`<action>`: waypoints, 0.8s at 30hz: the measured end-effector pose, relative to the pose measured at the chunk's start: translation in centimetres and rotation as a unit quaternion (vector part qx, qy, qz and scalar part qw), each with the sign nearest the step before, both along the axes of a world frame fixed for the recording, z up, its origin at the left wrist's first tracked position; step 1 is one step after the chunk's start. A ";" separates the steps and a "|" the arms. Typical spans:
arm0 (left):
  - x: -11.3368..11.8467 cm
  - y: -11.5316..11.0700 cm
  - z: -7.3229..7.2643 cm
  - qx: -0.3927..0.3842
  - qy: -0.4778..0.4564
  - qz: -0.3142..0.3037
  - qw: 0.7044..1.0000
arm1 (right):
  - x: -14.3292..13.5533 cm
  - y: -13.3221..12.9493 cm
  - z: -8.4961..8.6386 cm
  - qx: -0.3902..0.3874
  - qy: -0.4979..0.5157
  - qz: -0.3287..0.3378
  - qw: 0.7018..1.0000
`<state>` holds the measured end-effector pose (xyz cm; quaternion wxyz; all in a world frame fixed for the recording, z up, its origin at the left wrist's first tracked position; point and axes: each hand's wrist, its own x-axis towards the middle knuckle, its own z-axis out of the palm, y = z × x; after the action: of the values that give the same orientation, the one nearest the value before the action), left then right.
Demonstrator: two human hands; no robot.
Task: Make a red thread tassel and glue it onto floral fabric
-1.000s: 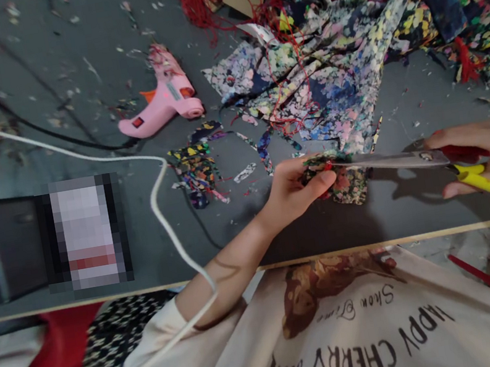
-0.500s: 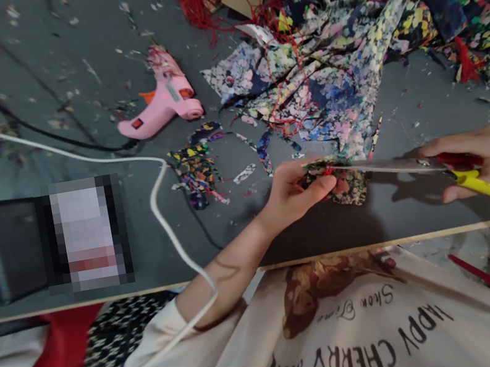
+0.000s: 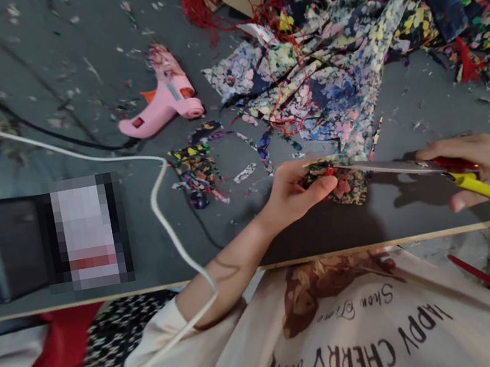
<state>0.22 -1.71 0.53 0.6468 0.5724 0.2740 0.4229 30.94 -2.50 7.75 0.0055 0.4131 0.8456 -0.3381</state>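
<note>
My left hand (image 3: 299,190) pinches a small floral fabric piece (image 3: 349,186) above the table's front edge. A bit of red thread (image 3: 329,171) shows by the thumb. From the right, my right hand (image 3: 482,169) grips long scissors (image 3: 393,167) with yellow and red handles. The blade tips reach the red thread beside my left thumb; whether they touch it is too small to tell. Part of the fabric is hidden under my left fingers.
Crumpled floral cloth (image 3: 331,81) with red threads (image 3: 201,9) lies behind my hands. A pink glue gun (image 3: 163,100), fabric scraps (image 3: 196,170) and a white cable (image 3: 159,204) are on the left. A dark box (image 3: 11,247) stands farther left.
The thumb of my right hand has shifted slightly right on the scissors, and the yellow handle sits a little differently. My left hand and the fabric look the same.
</note>
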 end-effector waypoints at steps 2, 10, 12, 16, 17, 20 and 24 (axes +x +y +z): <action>0.0 0.0 -0.1 -0.002 0.001 0.001 1.000 | 0.1 0.0 -0.1 0.001 0.009 0.005 1.000; -0.1 0.0 -0.6 -0.009 0.005 -0.009 1.000 | -0.4 0.2 0.4 -0.013 0.003 -0.013 1.000; -0.1 0.0 -0.7 -0.002 0.009 -0.009 1.000 | -0.5 0.3 0.5 -0.014 0.000 -0.012 1.000; -0.1 -0.1 -0.5 -0.031 0.016 -0.007 0.999 | 0.0 0.4 0.5 -0.037 -0.006 -0.017 0.999; -0.1 -0.1 -0.4 -0.046 0.017 -0.009 0.999 | 0.2 0.3 0.5 -0.041 -0.006 -0.017 0.999; -0.1 -0.3 -0.2 -0.085 0.007 -0.017 0.996 | 0.6 0.3 0.4 -0.035 -0.005 -0.015 0.999; 0.1 -0.3 -0.3 -0.114 -0.040 -0.017 0.993 | 0.5 0.4 0.7 -0.044 -0.006 -0.021 0.999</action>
<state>0.27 -2.04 0.26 0.7255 0.4821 0.2846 0.4003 31.42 -2.07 8.42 0.0219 0.4320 0.8209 -0.3728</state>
